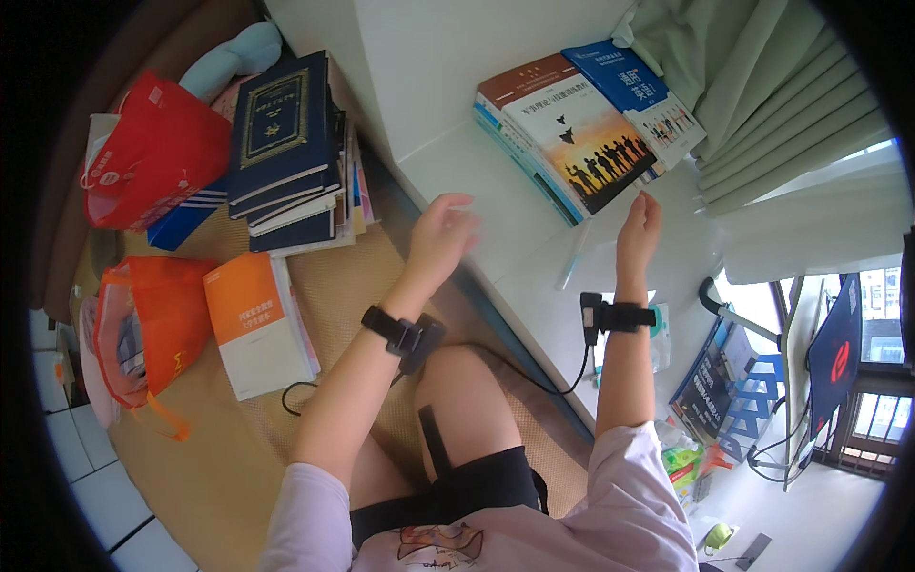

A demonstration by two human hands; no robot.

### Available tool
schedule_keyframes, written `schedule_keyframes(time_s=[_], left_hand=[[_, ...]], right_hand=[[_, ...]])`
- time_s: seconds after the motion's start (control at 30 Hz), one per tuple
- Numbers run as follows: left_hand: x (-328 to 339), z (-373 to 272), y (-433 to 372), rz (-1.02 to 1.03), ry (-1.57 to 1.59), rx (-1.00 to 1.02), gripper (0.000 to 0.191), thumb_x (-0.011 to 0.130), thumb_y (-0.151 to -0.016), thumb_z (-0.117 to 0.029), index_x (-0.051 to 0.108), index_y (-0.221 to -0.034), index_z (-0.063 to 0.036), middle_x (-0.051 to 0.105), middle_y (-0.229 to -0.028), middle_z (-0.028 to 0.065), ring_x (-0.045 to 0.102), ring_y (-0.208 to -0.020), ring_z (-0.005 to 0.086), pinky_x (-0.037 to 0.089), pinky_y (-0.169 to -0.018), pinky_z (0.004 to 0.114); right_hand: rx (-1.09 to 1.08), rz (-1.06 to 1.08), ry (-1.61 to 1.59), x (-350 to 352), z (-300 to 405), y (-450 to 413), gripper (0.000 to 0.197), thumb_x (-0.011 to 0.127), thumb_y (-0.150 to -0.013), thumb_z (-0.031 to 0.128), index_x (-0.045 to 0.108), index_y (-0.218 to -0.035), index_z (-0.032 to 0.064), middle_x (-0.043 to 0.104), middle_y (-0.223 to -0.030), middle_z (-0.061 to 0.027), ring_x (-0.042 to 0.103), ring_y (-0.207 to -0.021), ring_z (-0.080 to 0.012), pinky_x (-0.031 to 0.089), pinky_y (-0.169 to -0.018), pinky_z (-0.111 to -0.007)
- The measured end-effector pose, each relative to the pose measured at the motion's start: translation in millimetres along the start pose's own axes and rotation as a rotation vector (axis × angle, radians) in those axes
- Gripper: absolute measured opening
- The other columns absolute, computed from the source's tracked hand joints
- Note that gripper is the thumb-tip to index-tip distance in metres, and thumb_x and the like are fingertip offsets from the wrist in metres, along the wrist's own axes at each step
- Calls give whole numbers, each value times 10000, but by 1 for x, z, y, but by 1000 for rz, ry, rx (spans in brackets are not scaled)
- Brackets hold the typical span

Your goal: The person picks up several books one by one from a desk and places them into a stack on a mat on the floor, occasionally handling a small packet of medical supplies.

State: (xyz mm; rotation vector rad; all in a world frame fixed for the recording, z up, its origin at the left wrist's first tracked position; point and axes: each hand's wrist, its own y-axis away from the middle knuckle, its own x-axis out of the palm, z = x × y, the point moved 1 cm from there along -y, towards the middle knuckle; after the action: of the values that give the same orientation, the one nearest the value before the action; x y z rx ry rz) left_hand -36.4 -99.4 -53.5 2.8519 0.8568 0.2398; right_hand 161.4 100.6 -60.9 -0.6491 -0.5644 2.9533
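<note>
My left hand (447, 232) is raised over the gap between the mat-covered bed and the white ledge, slightly blurred. Its fingers are loosely curled and nothing shows in them. Above the ledge, my right hand (638, 232) is close to the lower edge of a stack of books. Its fingers look bent together, and whether they touch or hold anything is hidden. Topmost on that stack is a paperback with soldier silhouettes (579, 136). A blue-and-white English textbook (632, 96) lies beside it. Between my hands, a slim pen (573, 254) rests on the ledge.
On the woven mat (236, 457) are a stack of dark blue hardcovers (279, 129), an orange-and-white book (257, 322), a red bag (154, 154) and an orange bag (154, 325). A laptop (835, 357) on a stand is at right, below a green curtain (765, 86). Cables trail from both wrist straps.
</note>
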Motion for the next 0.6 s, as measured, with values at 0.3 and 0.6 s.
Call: schedule_keyframes(time_s=[0.3, 0.6], left_hand=[[35, -5, -51, 187, 53, -39, 329, 433, -864, -167, 425, -1174, -58, 545, -1058, 106, 561, -881, 184, 451, -745, 279], [47, -4, -67, 297, 134, -133, 400, 419, -859, -175, 385, -1243, -69, 467, -1208, 80, 503, -1012, 191, 430, -817, 306]], right_hand=[[-482, 90, 276, 2, -33, -70, 329, 416, -868, 188, 466, -1123, -14, 443, -1180, -213, 411, -1091, -362, 320, -924, -390], [-471, 190, 488, 15, -48, -75, 367, 372, -867, 132, 412, -1214, 18, 374, -1275, -186, 269, -1206, -386, 203, -1014, -413]])
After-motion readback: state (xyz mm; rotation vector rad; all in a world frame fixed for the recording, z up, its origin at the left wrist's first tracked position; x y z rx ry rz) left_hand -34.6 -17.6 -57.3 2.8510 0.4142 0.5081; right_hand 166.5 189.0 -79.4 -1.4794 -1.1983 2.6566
